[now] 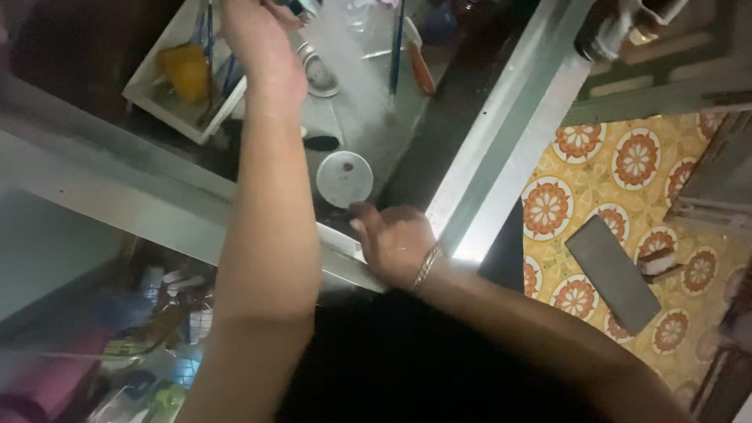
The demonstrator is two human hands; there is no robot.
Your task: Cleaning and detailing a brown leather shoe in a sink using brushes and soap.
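Hands work apart around a round white lid [345, 178] on the glass counter [368, 117]: the right hand [395, 243], fingers curled, grips the metal counter edge [345, 254] just below it, while the left hand [262, 47] reaches well above, its grip hidden.

Both my arms are bare to above the elbow, with no sleeves in sight. My right hand [394, 241] wears a thin, silvery chain bracelet [426, 266] at the wrist. My left hand [262, 47] has no rings or bands.
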